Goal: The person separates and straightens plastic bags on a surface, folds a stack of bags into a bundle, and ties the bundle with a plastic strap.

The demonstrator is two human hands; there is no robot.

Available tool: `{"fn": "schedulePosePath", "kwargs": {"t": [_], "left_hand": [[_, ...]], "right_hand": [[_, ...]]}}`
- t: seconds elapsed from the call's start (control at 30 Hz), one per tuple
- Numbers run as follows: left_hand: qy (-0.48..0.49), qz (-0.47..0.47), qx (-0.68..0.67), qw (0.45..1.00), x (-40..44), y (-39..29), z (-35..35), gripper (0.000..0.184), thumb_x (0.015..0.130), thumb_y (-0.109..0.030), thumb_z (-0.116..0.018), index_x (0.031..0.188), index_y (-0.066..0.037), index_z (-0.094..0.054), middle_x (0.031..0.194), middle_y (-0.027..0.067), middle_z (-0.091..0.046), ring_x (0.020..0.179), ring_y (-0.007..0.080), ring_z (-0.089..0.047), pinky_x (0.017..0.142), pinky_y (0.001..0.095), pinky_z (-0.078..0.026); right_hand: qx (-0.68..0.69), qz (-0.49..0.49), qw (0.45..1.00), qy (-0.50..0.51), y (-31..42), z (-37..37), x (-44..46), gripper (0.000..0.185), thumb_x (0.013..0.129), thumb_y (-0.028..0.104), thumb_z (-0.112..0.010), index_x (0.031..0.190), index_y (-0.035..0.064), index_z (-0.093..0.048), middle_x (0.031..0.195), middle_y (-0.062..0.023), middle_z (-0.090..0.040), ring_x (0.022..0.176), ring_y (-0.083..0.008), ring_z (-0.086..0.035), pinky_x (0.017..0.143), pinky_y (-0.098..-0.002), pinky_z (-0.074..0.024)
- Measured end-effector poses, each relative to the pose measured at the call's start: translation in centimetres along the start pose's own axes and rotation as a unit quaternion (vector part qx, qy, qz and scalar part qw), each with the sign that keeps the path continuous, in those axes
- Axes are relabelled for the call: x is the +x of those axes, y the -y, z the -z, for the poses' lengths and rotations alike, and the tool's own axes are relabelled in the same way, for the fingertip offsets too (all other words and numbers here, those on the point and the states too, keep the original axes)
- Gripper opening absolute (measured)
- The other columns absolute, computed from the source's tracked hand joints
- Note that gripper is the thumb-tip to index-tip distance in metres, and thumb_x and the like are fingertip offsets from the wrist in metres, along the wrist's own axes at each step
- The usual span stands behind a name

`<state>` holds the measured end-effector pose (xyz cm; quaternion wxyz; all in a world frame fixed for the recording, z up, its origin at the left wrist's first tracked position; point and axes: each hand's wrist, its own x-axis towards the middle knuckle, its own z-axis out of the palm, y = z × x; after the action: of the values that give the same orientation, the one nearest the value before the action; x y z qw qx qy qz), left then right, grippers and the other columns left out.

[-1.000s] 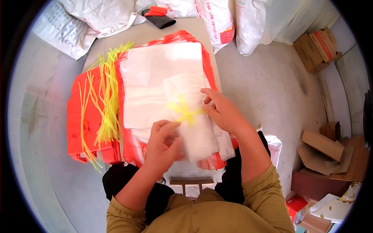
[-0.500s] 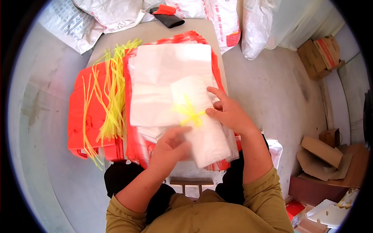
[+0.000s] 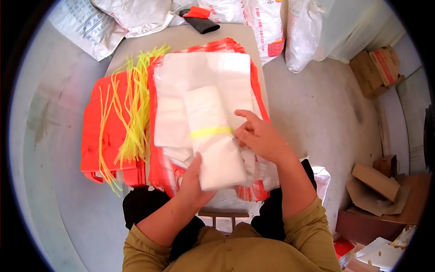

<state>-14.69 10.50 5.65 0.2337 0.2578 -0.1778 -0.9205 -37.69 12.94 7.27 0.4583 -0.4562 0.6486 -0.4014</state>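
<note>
A folded bundle of white plastic bags (image 3: 217,158) lies at a slant over the front of a stack of flat white bags (image 3: 204,68). A flat yellow tie (image 3: 211,132) runs round its middle, with no knot showing on top. My left hand (image 3: 192,183) holds the bundle's lower left edge, thumb along the side and the other fingers hidden beneath. Beside the right edge, near the tie's end, my right hand (image 3: 260,138) has its index finger stretched out and the others loosely bent, with nothing visible held.
Loose yellow ties (image 3: 136,118) lie left of the stack, partly over folded red bags (image 3: 102,131). Red-edged bags (image 3: 158,167) lie under the white stack. A black and red item (image 3: 201,22) is at the table's far edge. Cardboard boxes (image 3: 376,186) stand on the right.
The bundle has shifted left and turned over: the yellow knot and loose ends on top have given way to a plain band. My left hand has closed on its lower edge.
</note>
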Motion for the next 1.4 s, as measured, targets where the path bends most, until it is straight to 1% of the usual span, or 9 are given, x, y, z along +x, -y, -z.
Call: {"fn": "schedulePosePath", "kwargs": {"t": [0.13,0.23,0.43,0.53,0.63,1.13,1.23,1.33,1.4], "left_hand": [[-0.047,0.031,0.03,0.998,0.4,0.8,1.3,0.062,0.105,-0.028,-0.056,0.158,-0.002,-0.036,0.153,0.0172,-0.051,0.138,0.0357,-0.054,0.117,0.0539,-0.041],[-0.059,0.029,0.067,0.996,0.3,0.8,0.8,0.06,0.103,-0.015,-0.057,0.157,-0.002,-0.036,0.15,0.0148,-0.053,0.137,0.0332,-0.055,0.115,0.0523,-0.046],[-0.041,-0.016,0.124,0.991,0.5,1.6,1.2,0.069,0.098,0.0,-0.067,0.158,-0.01,-0.035,0.149,0.0095,-0.054,0.137,0.0272,-0.055,0.114,0.047,-0.048],[-0.034,-0.025,0.132,0.99,0.5,1.8,1.8,0.073,0.096,0.001,-0.07,0.158,-0.014,-0.035,0.149,0.007,-0.054,0.137,0.0247,-0.054,0.114,0.0453,-0.048],[-0.037,-0.04,0.156,0.986,0.4,1.7,0.9,0.069,0.095,0.004,-0.063,0.157,-0.007,-0.035,0.143,0.0077,-0.056,0.127,0.0202,-0.058,0.105,0.0376,-0.052],[-0.021,-0.051,0.217,0.975,0.6,2.2,1.6,0.065,0.095,0.001,-0.062,0.156,-0.005,-0.038,0.137,0.0064,-0.06,0.12,0.0176,-0.061,0.099,0.0343,-0.053],[-0.019,-0.028,0.227,0.973,0.5,2.1,1.5,0.062,0.096,-0.001,-0.063,0.154,-0.004,-0.04,0.131,0.005,-0.063,0.112,0.0151,-0.063,0.09,0.0316,-0.055],[-0.011,0.025,0.358,0.933,0.2,1.6,2.0,0.068,0.098,-0.003,-0.068,0.158,-0.006,-0.035,0.141,0.0066,-0.059,0.128,0.018,-0.057,0.108,0.0375,-0.048],[0.011,0.029,0.376,0.926,-0.1,1.8,2.1,0.066,0.098,-0.005,-0.068,0.156,-0.005,-0.036,0.138,0.0062,-0.061,0.125,0.0163,-0.058,0.106,0.036,-0.048]], "right_hand": [[0.042,-0.025,0.999,0.002,0.8,-1.3,-0.3,0.066,0.1,0.021,-0.065,0.157,0.0036,-0.037,0.099,-0.0109,-0.072,0.091,-0.0177,-0.067,0.084,-0.0326,-0.0527],[0.074,-0.063,0.995,-0.001,1.7,-1.3,-0.5,0.065,0.101,0.014,-0.064,0.159,0.008,-0.036,0.102,-0.005,-0.069,0.084,-0.0107,-0.063,0.073,-0.0273,-0.0519],[0.172,-0.009,0.985,-0.011,-1.1,-1.4,0.5,0.067,0.096,0.009,-0.07,0.156,0.0055,-0.039,0.098,-0.0058,-0.068,0.086,-0.0106,-0.064,0.074,-0.027,-0.052],[0.169,-0.034,0.985,-0.01,-1.0,-0.9,0.3,0.068,0.096,0.009,-0.071,0.155,0.0048,-0.04,0.099,-0.0066,-0.068,0.087,-0.0107,-0.065,0.075,-0.028,-0.0526],[0.152,-0.054,0.987,-0.01,-0.7,-0.4,0.1,0.066,0.096,0.008,-0.07,0.155,0.0046,-0.041,0.102,-0.008,-0.07,0.089,-0.0108,-0.065,0.076,-0.028,-0.0526],[0.235,-0.015,0.972,-0.012,-1.4,-0.7,0.5,0.064,0.1,0.002,-0.065,0.158,-0.0018,-0.039,0.135,-0.0167,-0.067,0.115,-0.0174,-0.067,0.102,-0.0331,-0.053],[0.224,-0.011,0.975,-0.014,-1.9,-0.4,1.0,0.067,0.099,0.006,-0.068,0.159,-0.0014,-0.038,0.129,-0.0151,-0.07,0.111,-0.0169,-0.067,0.099,-0.0321,-0.053],[0.135,-0.058,0.989,-0.015,-1.0,0.1,0.5,0.076,0.095,0.017,-0.073,0.161,0.0038,-0.037,0.119,-0.0177,-0.073,0.103,-0.0201,-0.069,0.087,-0.0327,-0.0552],[0.093,-0.029,0.995,-0.025,-1.1,0.1,0.4,0.08,0.095,0.019,-0.074,0.163,0.0059,-0.033,0.111,-0.0156,-0.073,0.098,-0.0191,-0.069,0.085,-0.0324,-0.0546]]}}
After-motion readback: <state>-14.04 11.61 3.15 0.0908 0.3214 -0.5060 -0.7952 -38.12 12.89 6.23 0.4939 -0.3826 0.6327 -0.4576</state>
